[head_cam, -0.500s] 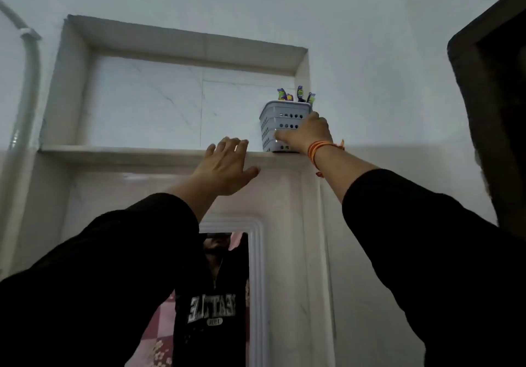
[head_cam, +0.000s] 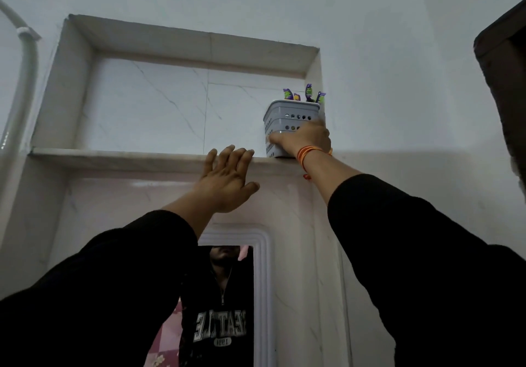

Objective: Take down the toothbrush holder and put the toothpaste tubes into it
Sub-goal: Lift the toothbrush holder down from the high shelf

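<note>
Toothbrush holder (head_cam: 287, 122) sits at the right end of the high shelf (head_cam: 119, 157), tucked in the niche corner, toothbrushes (head_cam: 308, 93) poking from its top. Your left hand (head_cam: 225, 184) is flat against the shelf edge, fingers (head_cam: 232, 157) spread, probably to steady you while you stretch. Your right hand (head_cam: 304, 140) wraps the holder's lower half, fingers closed around it low down, likely so it lifts off without tipping. No toothpaste tubes are visible.
</note>
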